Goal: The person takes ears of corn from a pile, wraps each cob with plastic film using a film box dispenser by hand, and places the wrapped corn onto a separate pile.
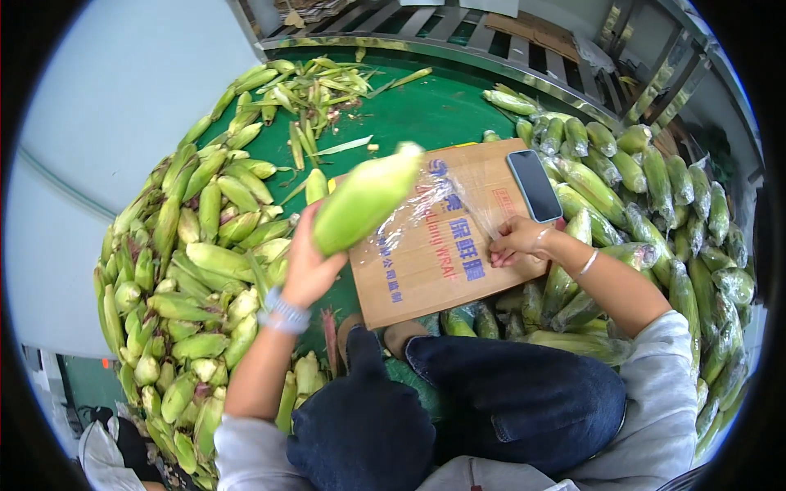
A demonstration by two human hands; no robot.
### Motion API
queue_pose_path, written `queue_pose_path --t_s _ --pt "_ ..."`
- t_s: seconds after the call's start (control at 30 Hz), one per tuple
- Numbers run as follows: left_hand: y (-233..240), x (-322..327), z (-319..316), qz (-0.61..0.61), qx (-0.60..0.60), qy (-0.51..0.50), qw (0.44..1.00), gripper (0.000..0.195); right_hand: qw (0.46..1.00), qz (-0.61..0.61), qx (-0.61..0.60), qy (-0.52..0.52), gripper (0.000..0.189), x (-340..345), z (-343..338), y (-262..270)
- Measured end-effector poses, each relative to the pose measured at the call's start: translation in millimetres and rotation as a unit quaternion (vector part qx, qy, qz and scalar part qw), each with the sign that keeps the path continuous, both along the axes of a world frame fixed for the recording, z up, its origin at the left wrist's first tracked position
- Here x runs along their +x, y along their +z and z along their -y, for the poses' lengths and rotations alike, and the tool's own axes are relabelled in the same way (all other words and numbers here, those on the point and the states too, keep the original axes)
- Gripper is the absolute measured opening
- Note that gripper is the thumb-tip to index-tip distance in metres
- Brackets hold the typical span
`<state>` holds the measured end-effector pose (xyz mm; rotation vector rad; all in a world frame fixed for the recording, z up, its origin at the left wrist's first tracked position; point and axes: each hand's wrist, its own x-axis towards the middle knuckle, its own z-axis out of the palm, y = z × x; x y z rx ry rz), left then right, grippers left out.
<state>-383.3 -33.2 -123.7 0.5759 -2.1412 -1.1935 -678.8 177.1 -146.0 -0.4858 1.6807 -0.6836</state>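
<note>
An ear of corn in its green husk (368, 199) is held up in my left hand (310, 261), above the left part of a cardboard box (424, 288). My right hand (519, 242) pinches the edge of clear plastic film (430, 193) near the box's right side. The film stretches across the printed box top and looks crumpled towards the corn; whether it touches the ear cannot be told. A smartphone (534, 186) with a dark screen lies at the box's upper right corner, just beyond my right hand.
Unwrapped corn ears (199, 347) are heaped at the left, with stripped husks (313, 86) behind them on the green floor (430, 104). Film-wrapped ears (657, 178) form a pile at the right. A slatted metal rack (430, 43) stands at the back. Part of another person (116, 451) shows at lower left.
</note>
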Motion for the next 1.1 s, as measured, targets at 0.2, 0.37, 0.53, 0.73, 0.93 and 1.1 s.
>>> queue_pose_path --t_s 0.2,0.37,0.53,0.73,0.93,1.1 --pt "-47 -110 24 0.159 -0.185 -0.018 0.970 0.060 0.946 0.096 -0.285 -0.120 0.005 -71 -32 78" --pt "-44 -110 21 0.193 -0.217 -0.091 0.952 0.060 0.930 -0.107 -0.348 0.050 0.026 -11 89 48" --pt "-33 -52 -23 0.176 -0.301 0.068 0.935 0.053 0.627 -0.637 -0.319 0.316 0.077 18 100 -2" --pt "-70 -42 -6 0.258 -0.487 0.048 0.833 0.018 0.638 -0.643 -0.277 0.320 0.060 19 115 4" --pt "-18 38 -30 0.459 -0.381 -0.111 0.795 0.015 0.664 -0.631 -0.191 0.354 0.058 32 54 15" --pt "40 73 -25 0.214 0.306 -0.335 0.865 0.027 0.656 -0.576 -0.259 0.413 0.060 107 -15 31"
